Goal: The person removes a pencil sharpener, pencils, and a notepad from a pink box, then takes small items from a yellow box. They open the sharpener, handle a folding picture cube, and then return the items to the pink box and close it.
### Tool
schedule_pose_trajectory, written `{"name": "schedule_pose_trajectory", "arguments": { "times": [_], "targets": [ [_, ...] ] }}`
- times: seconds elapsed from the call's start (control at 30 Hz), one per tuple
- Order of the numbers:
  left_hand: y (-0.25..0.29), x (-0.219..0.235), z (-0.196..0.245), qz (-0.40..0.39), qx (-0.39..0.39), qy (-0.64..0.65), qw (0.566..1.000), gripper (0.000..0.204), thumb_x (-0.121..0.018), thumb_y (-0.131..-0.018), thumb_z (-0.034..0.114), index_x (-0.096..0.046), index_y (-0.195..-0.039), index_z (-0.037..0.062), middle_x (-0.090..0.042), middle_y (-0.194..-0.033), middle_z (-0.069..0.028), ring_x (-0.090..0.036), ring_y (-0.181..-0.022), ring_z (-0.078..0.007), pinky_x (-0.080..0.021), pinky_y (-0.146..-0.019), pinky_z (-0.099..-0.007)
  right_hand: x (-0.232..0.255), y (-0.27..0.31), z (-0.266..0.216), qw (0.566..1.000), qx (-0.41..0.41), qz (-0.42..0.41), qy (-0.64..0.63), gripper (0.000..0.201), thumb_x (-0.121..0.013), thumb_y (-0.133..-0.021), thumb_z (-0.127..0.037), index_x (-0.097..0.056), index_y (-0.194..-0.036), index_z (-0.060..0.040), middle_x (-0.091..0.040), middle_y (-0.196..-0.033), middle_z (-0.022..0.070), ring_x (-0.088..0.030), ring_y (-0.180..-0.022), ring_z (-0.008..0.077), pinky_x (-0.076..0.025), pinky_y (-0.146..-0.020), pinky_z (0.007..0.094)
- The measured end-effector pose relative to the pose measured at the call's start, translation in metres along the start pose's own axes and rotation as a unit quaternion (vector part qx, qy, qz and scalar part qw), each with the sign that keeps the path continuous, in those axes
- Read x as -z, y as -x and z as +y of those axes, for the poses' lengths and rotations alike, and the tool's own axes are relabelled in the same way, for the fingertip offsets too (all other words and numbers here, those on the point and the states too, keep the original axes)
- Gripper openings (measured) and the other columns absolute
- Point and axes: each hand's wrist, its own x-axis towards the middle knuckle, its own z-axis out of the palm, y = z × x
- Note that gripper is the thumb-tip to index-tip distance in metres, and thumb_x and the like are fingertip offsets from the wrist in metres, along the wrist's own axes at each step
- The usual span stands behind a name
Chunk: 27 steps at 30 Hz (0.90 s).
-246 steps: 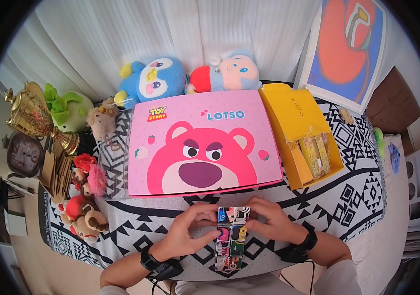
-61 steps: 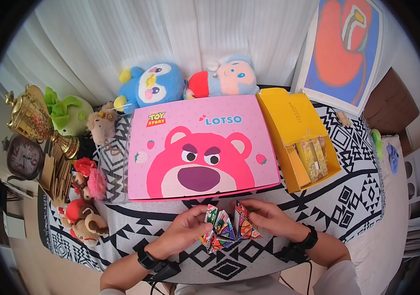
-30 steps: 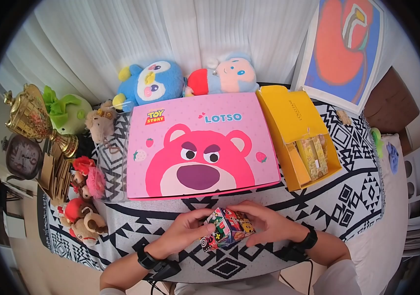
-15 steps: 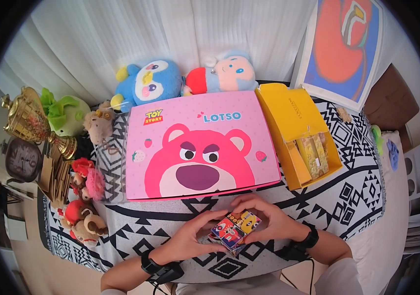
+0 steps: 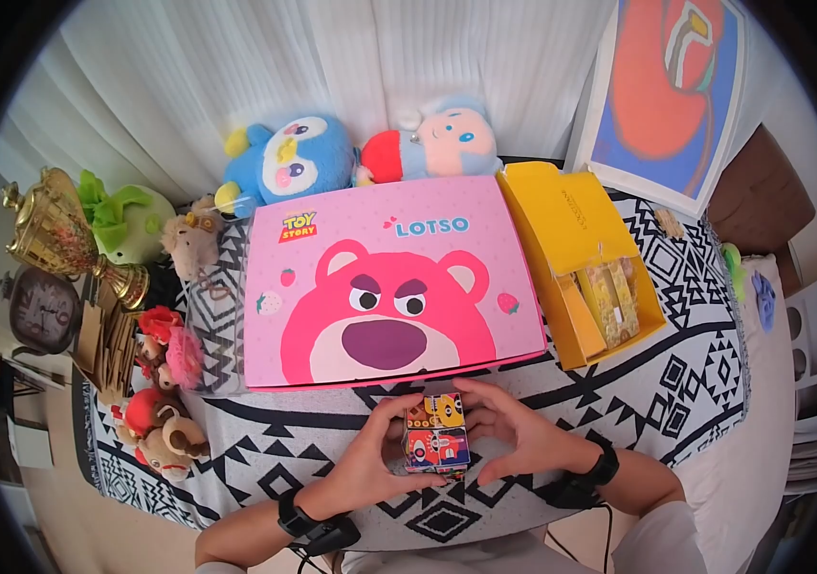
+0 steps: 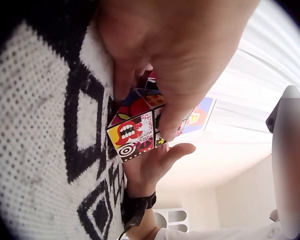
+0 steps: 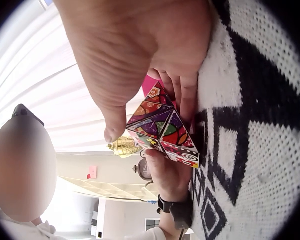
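Observation:
In the head view, a folding puzzle cube [image 5: 435,445] printed with colourful cartoon pictures is near the front of the table. My left hand [image 5: 363,466] grips it from the left, the thumb [image 6: 174,122] pressed on a printed face in the left wrist view. On the other side, my right hand [image 5: 528,438] is spread around the cube with its thumb away from it. The right wrist view shows those fingers [image 7: 186,95] extended along the cube's far side, and triangular printed facets facing the camera. The cube's underside is hidden.
Behind the hands lies a large pink box [image 5: 504,239] with a bear picture. A yellow box [image 5: 562,206] stands to its right. Plush toys [image 5: 303,158] line the back; a gold trophy [image 5: 50,225], clock [image 5: 45,311] and more toys [image 5: 165,435] are at the left.
The puzzle was a long flat shape, then opened into pointed parts, then folded into a compact block. Since half a second ago it has turned straighter, and the right thumb has come off it.

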Motion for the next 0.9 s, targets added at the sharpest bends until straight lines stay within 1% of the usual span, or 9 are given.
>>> {"name": "schedule_pose_trajectory", "arguments": {
  "times": [0.2, 0.27, 0.37, 0.47, 0.53, 0.67, 0.73, 0.77, 0.9],
  "targets": [
    [0.004, 0.0, 0.002, -0.027, 0.009, -0.016, 0.999, 0.092, -0.083, -0.072, 0.005, -0.025, -0.143, 0.0064, -0.038, -0.133, -0.0122, -0.052, -0.119, -0.0217, -0.05, -0.096, -0.0355, -0.006, 0.0, -0.004, 0.998, -0.011, 0.015, 0.062, 0.102, -0.081, -0.075, -0.007, -0.013, -0.15, -0.0067, -0.041, -0.132, 0.0131, -0.052, -0.111, 0.0198, -0.045, -0.096, 0.0373],
    [0.003, 0.001, 0.003, -0.031, 0.016, 0.081, 0.996, 0.087, -0.079, -0.076, 0.005, -0.024, -0.144, 0.0064, -0.037, -0.134, -0.0122, -0.053, -0.118, -0.0223, -0.05, -0.094, -0.035, -0.005, 0.0, -0.005, 0.997, -0.01, 0.02, 0.071, 0.101, -0.081, -0.076, -0.008, -0.013, -0.15, -0.0067, -0.042, -0.132, 0.0128, -0.052, -0.111, 0.0197, -0.046, -0.096, 0.0373],
    [0.003, 0.0, 0.006, -0.019, 0.034, 0.076, 0.996, 0.084, -0.076, -0.079, 0.003, -0.024, -0.145, 0.0066, -0.038, -0.134, -0.0117, -0.053, -0.118, -0.0226, -0.051, -0.092, -0.0351, -0.006, 0.001, -0.004, 0.997, -0.004, 0.022, 0.068, 0.099, -0.08, -0.077, -0.008, -0.013, -0.15, -0.0066, -0.041, -0.133, 0.0126, -0.052, -0.112, 0.0194, -0.045, -0.096, 0.0371],
    [0.002, 0.0, 0.009, -0.014, 0.022, 0.068, 0.997, 0.087, -0.075, -0.078, 0.001, -0.023, -0.147, 0.0069, -0.039, -0.134, -0.0114, -0.054, -0.116, -0.0215, -0.05, -0.092, -0.0353, -0.005, 0.0, -0.004, 0.997, 0.005, 0.026, 0.073, 0.099, -0.079, -0.077, -0.008, -0.013, -0.15, -0.0065, -0.041, -0.133, 0.0126, -0.051, -0.113, 0.0194, -0.045, -0.096, 0.0365],
    [0.001, -0.001, 0.011, -0.004, 0.017, 0.076, 0.997, 0.089, -0.076, -0.077, 0.001, -0.022, -0.147, 0.0068, -0.04, -0.133, -0.0111, -0.054, -0.116, -0.0209, -0.05, -0.092, -0.0351, -0.002, 0.001, -0.002, 0.998, -0.013, 0.021, 0.056, 0.104, -0.081, -0.073, -0.003, -0.012, -0.151, -0.0091, -0.036, -0.14, 0.0099, -0.041, -0.127, 0.0217, -0.037, -0.105, 0.0401],
    [0.001, 0.001, 0.009, 0.005, 0.017, 0.09, 0.996, 0.094, -0.08, -0.074, 0.001, -0.023, -0.148, 0.0064, -0.041, -0.133, -0.0104, -0.055, -0.113, -0.0194, -0.051, -0.092, -0.0349, -0.004, 0.0, -0.003, 0.998, 0.007, 0.026, 0.054, 0.106, -0.082, -0.073, -0.003, -0.011, -0.151, -0.0094, -0.039, -0.139, 0.0101, -0.042, -0.126, 0.0211, -0.037, -0.104, 0.0398],
    [0.001, 0.003, 0.006, 0.001, 0.02, 0.089, 0.996, 0.095, -0.081, -0.072, 0.001, -0.023, -0.148, 0.0066, -0.042, -0.133, -0.0102, -0.054, -0.115, -0.0197, -0.05, -0.092, -0.0352, -0.005, 0.0, -0.005, 0.996, 0.016, 0.056, 0.062, 0.1, -0.084, -0.073, -0.012, -0.019, -0.149, -0.0068, -0.049, -0.129, 0.0111, -0.053, -0.11, 0.0182, -0.046, -0.09, 0.0328],
    [0.0, 0.004, 0.006, -0.003, 0.023, 0.088, 0.996, 0.096, -0.082, -0.071, 0.001, -0.024, -0.148, 0.0067, -0.042, -0.133, -0.0101, -0.054, -0.116, -0.0199, -0.05, -0.093, -0.0355, -0.005, 0.0, -0.007, 0.996, 0.017, 0.056, 0.063, 0.1, -0.084, -0.073, -0.012, -0.019, -0.149, -0.0068, -0.049, -0.129, 0.0111, -0.053, -0.11, 0.0182, -0.046, -0.09, 0.0328],
    [0.001, 0.005, 0.009, -0.021, 0.006, 0.069, 0.997, 0.097, -0.083, -0.071, 0.001, -0.024, -0.148, 0.0073, -0.043, -0.134, -0.01, -0.051, -0.12, -0.0209, -0.048, -0.095, -0.0375, 0.002, 0.002, -0.013, 0.981, -0.033, 0.005, 0.193, 0.083, -0.085, -0.072, -0.02, -0.038, -0.139, -0.003, -0.06, -0.114, 0.008, -0.056, -0.099, 0.0148, -0.047, -0.085, 0.0296]
  ]
}}
